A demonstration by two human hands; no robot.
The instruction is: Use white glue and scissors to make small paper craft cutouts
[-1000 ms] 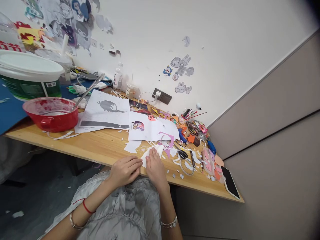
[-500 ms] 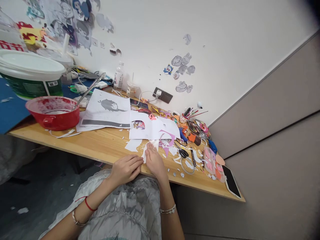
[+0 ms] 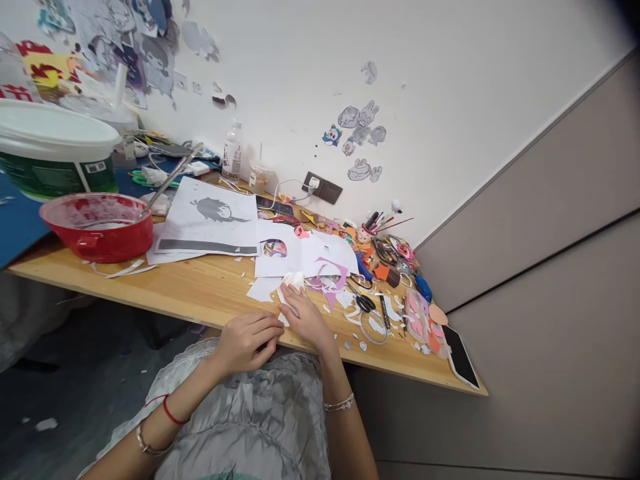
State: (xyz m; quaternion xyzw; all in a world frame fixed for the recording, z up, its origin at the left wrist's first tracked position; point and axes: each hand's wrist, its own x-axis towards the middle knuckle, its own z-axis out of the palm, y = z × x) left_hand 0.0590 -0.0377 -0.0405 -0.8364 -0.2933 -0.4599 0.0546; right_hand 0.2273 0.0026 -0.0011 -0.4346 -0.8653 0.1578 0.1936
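A small piece of white paper (image 3: 292, 280) lies near the front edge of the wooden table (image 3: 220, 287). My right hand (image 3: 306, 319) rests on it with the fingers stretched out, pressing it flat. At the paper's lower left corner is my left hand (image 3: 250, 339), its fingers bent and together at the table edge; whether they pinch the paper is too small to tell. Behind my hands lie white sheets (image 3: 300, 257), one with a cut-out opening, and a purple paper scrap (image 3: 330, 293).
Black scissors (image 3: 366, 303), a ring of tape (image 3: 374, 328) and paper bits lie to the right, with a tablet (image 3: 461, 357) at the table's end. At left stand a red bowl (image 3: 95, 233) and a white-green tub (image 3: 55, 163). A printed sheet (image 3: 210, 217) lies beside them.
My right hand has turned to the left over the paper, and its fingers have spread. My left hand stays nearly in place. The whole view has shifted slightly.
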